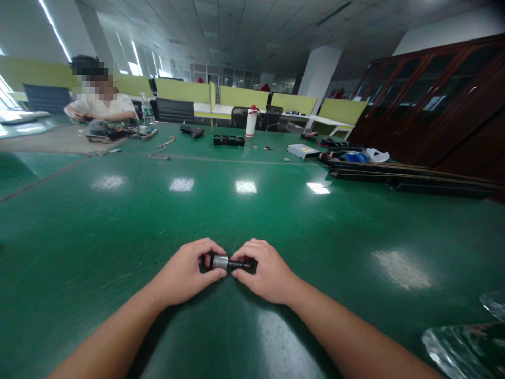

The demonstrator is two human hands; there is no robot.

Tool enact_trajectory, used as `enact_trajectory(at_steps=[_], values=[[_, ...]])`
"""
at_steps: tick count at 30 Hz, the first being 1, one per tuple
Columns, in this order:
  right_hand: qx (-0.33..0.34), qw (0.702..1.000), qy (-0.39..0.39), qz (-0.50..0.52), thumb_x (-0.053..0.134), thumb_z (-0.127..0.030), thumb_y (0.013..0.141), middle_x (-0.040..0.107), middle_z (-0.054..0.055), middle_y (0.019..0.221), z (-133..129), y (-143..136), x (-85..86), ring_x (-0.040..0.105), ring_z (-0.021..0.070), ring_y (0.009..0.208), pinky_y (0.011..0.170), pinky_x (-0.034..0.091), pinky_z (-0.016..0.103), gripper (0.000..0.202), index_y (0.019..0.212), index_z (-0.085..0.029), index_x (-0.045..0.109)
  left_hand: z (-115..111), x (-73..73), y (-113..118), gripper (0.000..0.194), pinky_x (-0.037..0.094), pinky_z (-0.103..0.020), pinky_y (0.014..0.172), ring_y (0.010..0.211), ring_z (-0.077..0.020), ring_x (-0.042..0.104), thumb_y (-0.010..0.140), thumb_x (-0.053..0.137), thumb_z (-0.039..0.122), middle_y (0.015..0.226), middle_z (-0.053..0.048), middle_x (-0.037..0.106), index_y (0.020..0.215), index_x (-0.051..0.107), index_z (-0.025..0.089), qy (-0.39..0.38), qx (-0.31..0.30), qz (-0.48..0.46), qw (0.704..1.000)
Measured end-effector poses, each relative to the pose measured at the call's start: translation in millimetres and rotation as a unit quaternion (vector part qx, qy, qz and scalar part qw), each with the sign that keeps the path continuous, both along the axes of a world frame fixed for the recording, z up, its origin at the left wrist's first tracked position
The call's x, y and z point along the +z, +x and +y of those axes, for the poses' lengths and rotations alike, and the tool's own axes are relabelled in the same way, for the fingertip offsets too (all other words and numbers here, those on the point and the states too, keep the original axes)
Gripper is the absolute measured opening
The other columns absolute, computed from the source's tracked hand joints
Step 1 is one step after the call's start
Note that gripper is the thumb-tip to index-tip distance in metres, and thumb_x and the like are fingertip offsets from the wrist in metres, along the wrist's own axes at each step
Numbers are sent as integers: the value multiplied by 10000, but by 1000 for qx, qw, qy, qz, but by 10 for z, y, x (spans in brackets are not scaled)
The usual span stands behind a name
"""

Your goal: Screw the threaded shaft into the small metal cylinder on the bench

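A small metal cylinder with a thin, dark, ridged shaft (220, 262) lies sideways at the table's near middle, between my two hands; its exact kind I cannot make out. My left hand (196, 271) curls its thumb and fingers around the thick silver end. From the other side, my right hand (265, 267) closes around the thin shaft, which points right. Both hands rest low on the green table (221, 216), their fingertips nearly meeting. The cylinder's far left end is partly hidden by my left fingers.
Across the table sits a person (100, 105) near electronic parts and a clear bottle (147, 109). A white tumbler (251, 122), a black case (229, 140) and a cable (160, 151) stand farther back. Long black strips (394, 173) lie right; clear glassware (465, 347) is near right.
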State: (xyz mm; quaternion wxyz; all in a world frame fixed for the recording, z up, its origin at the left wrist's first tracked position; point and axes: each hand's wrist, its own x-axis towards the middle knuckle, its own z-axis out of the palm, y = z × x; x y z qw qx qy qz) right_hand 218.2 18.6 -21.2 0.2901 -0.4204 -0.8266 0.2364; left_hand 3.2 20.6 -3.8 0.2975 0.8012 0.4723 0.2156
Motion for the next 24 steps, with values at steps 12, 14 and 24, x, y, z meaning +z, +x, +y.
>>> enact_trajectory(at_steps=[12,14,24], values=[[-30,999,-13,-10,708,-134,719,642,-7,793,-12,-2,11,550,163,799,758,380,308,144,832,-199,648,-3,0,9,221,406,-261,636,701,-160,561,791,668,298,782,2,612,988,680,198,0,11,5,1000],[-36,999,-6,-17,699,-134,727,642,-5,798,-6,-1,13,546,166,807,764,377,311,136,836,-201,652,-6,5,13,217,404,-260,631,692,-158,556,794,665,303,776,4,611,981,680,195,0,15,5,1000],[-85,996,7,-29,686,-138,744,658,11,843,7,16,10,554,186,864,794,375,333,125,842,-215,688,5,-7,12,218,407,-261,618,669,-154,537,823,636,319,769,10,598,998,663,193,-4,34,-3,999]])
